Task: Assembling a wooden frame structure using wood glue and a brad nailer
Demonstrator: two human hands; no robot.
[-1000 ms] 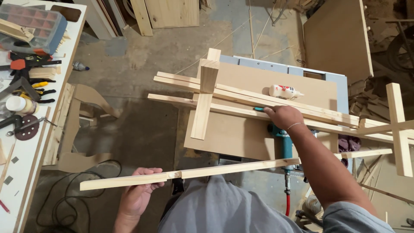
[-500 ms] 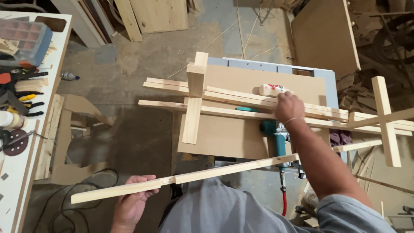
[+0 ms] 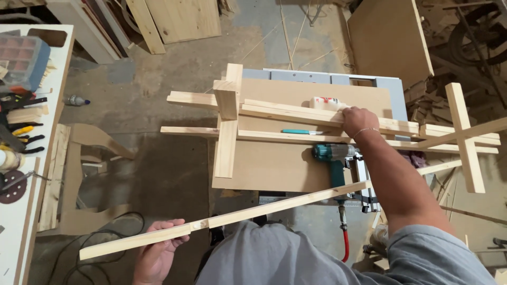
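A long wooden strip is gripped from beneath in the closed left hand, angled up past the body, while the right hand is laid fingers-down on the stacked slats, just beside a glue bottle, apparently pinning them.

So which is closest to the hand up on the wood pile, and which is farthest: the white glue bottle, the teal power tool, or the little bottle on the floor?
From the right hand, in the head view:
1. White glue bottle: right beside the fingers, on the board.
2. Teal power tool: just below the hand, at the board's near edge.
3. Small bottle on the floor: far off to the left.
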